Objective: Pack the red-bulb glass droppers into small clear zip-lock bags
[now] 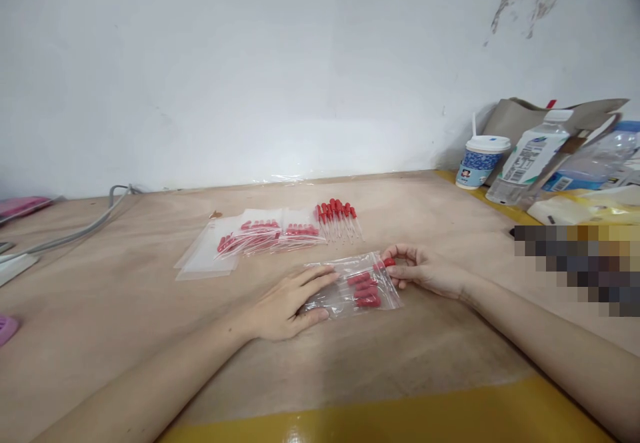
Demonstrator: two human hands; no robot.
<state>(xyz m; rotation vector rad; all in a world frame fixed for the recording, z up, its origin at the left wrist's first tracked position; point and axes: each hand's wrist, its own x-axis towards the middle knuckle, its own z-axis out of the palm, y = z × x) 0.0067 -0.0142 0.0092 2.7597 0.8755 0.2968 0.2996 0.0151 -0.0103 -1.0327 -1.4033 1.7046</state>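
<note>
Right hand (407,268) has a red-topped dropper (389,263) pinched at the mouth of a clear zip bag (340,301), left hand (287,306)'s lying open across that bag on the worktop (115,296), filled bags (299,217) and loose droppers (339,209) behind.

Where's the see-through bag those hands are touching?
In the head view, the clear bag lies on the table, just right of centre, with the left hand on its left part and the right hand at its right end.
</note>
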